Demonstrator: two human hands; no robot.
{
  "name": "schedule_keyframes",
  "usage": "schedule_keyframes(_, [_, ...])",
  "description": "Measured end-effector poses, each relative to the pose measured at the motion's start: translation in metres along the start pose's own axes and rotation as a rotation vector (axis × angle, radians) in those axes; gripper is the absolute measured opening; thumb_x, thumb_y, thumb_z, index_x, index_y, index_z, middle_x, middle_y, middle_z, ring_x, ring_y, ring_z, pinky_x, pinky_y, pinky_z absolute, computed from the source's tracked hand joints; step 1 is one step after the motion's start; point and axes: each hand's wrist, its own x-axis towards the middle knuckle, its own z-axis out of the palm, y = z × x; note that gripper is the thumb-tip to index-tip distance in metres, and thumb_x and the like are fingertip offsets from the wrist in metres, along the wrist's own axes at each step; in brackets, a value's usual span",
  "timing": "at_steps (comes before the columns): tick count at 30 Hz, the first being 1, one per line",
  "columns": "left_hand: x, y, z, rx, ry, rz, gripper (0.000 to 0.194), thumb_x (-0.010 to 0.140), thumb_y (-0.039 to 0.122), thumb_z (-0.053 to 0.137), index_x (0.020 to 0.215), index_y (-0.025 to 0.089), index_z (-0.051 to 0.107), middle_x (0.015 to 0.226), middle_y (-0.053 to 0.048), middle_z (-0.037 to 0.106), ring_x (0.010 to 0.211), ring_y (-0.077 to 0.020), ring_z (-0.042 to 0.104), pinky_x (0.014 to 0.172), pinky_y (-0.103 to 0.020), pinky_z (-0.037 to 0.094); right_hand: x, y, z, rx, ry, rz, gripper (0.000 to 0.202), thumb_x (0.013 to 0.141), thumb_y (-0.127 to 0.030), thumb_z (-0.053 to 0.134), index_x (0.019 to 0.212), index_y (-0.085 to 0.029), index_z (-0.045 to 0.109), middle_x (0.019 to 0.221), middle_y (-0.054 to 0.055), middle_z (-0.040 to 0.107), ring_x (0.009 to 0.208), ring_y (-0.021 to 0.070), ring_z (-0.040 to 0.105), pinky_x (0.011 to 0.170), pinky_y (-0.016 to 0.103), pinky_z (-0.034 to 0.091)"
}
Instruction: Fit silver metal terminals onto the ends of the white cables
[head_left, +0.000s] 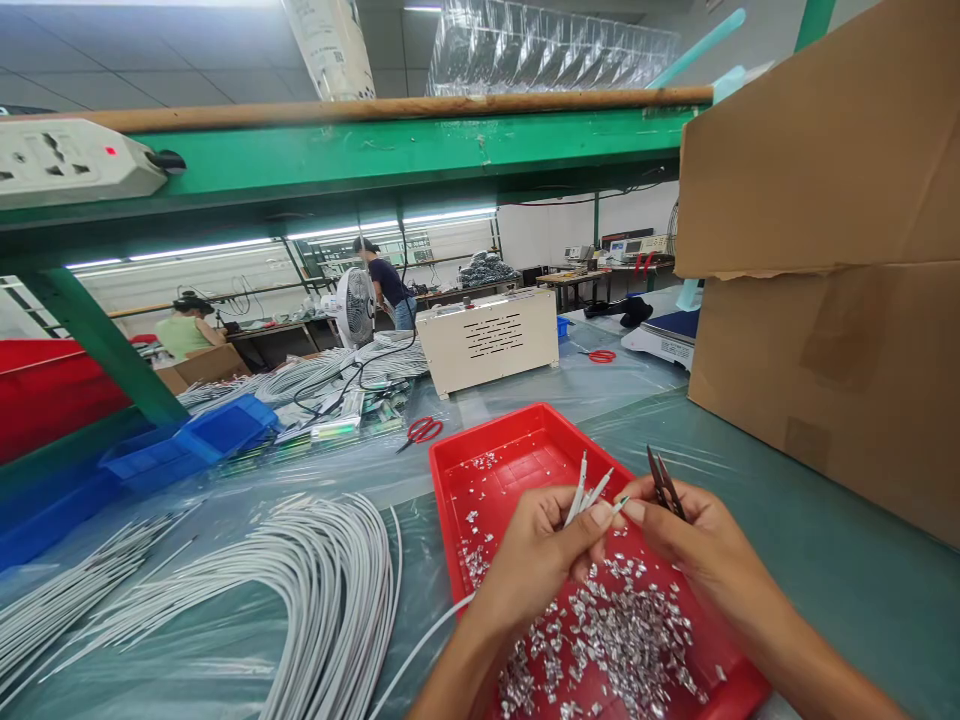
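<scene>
My left hand (551, 535) is closed round several white cables (589, 492), whose cut ends stick up past my thumb and fingers. My right hand (694, 525) keeps a pair of dark, pointed tweezers (664, 485) in its grip, tips upward. With thumb and forefinger it also pinches the end of one cable, close to my left fingertips. Both hands are above a red tray (446, 480), where many small silvery foil scraps (630, 635) lie heaped near the front. A cable trails from under my left forearm over the tray's left rim.
Bundled white cables (330, 570) lie left of the tray. Red-handled scissors (424, 430) and a beige box-shaped machine (491, 340) stand beyond it. A large cardboard box (817, 290) rises at right. Blue bins (217, 435) sit at left. A green shelf (420, 150) spans overhead. Two people are farther back.
</scene>
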Motion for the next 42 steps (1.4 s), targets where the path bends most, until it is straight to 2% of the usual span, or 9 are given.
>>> schedule_keyframes(11, [0.001,-0.003,-0.005,-0.059,-0.056,-0.021,0.027,0.079,0.03,0.051,0.061,0.012,0.056,0.05,0.003,0.045,0.042,-0.0044,0.034,0.042,-0.018,0.023,-0.002,0.0,0.003,0.023,-0.023,-0.008,0.013,0.067,-0.027,0.066,0.064,-0.017,0.06,0.051,-0.003,0.06,0.044,0.0094,0.051,0.045,0.019,0.038])
schedule_keyframes(16, [0.002,-0.008,-0.004,-0.064,0.053,0.022,0.016,0.072,0.029,0.061,0.074,0.013,0.059,0.057,0.002,0.051,0.047,-0.0057,0.039,0.047,-0.018,0.029,-0.002,0.002,0.001,0.01,0.018,-0.013,0.011,0.069,-0.027,0.066,0.069,-0.018,0.06,0.051,-0.006,0.055,0.043,0.0059,0.044,0.044,0.016,0.035])
schedule_keyframes(24, [-0.003,-0.001,-0.002,-0.002,0.194,0.119,0.014,0.066,0.026,0.067,0.069,0.013,0.063,0.057,0.003,0.05,0.052,-0.0064,0.038,0.05,-0.018,0.029,0.002,0.004,-0.002,-0.046,0.012,0.009,0.014,0.075,-0.029,0.06,0.072,-0.016,0.055,0.044,-0.011,0.034,0.039,0.0039,0.023,0.038,0.014,0.023])
schedule_keyframes(27, [-0.004,0.0,-0.002,0.02,0.221,0.113,0.014,0.066,0.027,0.067,0.069,0.013,0.063,0.054,0.004,0.047,0.05,-0.0059,0.035,0.048,-0.018,0.027,0.004,0.004,-0.003,-0.113,0.036,-0.024,0.018,0.076,-0.032,0.058,0.07,-0.016,0.056,0.043,-0.011,0.03,0.039,0.0044,0.02,0.037,0.016,0.02])
schedule_keyframes(30, [-0.003,0.0,-0.001,0.034,0.227,0.12,0.015,0.065,0.026,0.067,0.07,0.013,0.062,0.055,0.004,0.047,0.051,-0.0059,0.035,0.049,-0.018,0.027,0.005,0.002,-0.003,-0.222,0.081,-0.089,0.019,0.071,-0.031,0.062,0.061,-0.015,0.057,0.048,-0.007,0.043,0.043,0.0067,0.035,0.041,0.018,0.029])
schedule_keyframes(33, [-0.003,0.001,0.0,0.03,0.176,0.115,0.017,0.071,0.028,0.062,0.071,0.011,0.061,0.058,0.001,0.051,0.051,-0.0069,0.039,0.05,-0.019,0.03,0.006,0.0,-0.004,-0.319,0.155,-0.161,0.014,0.063,-0.023,0.07,0.074,-0.017,0.063,0.057,-0.005,0.054,0.054,0.0112,0.046,0.047,0.019,0.034])
schedule_keyframes(35, [-0.003,0.002,-0.001,0.026,0.126,0.105,0.021,0.076,0.03,0.056,0.07,0.011,0.06,0.059,-0.001,0.053,0.05,-0.0074,0.042,0.05,-0.02,0.031,0.006,-0.001,-0.005,-0.353,0.165,-0.176,0.019,0.065,-0.025,0.068,0.082,-0.018,0.064,0.06,-0.004,0.058,0.056,0.0124,0.048,0.049,0.02,0.036])
schedule_keyframes(39, [-0.003,0.002,-0.002,-0.023,0.064,0.062,0.024,0.079,0.032,0.051,0.072,0.011,0.059,0.058,0.0,0.052,0.046,-0.0062,0.041,0.048,-0.019,0.03,0.003,-0.001,-0.009,-0.366,0.121,-0.17,0.017,0.072,-0.031,0.063,0.08,-0.017,0.067,0.064,-0.001,0.063,0.059,0.0135,0.053,0.053,0.021,0.041])
schedule_keyframes(42, [-0.001,0.0,-0.001,-0.062,0.035,0.028,0.024,0.079,0.033,0.05,0.073,0.011,0.06,0.057,0.001,0.051,0.044,-0.0057,0.04,0.047,-0.018,0.03,-0.001,0.0,-0.01,-0.343,0.089,-0.168,0.018,0.073,-0.031,0.062,0.087,-0.02,0.067,0.07,-0.001,0.067,0.063,0.0138,0.056,0.057,0.021,0.043])
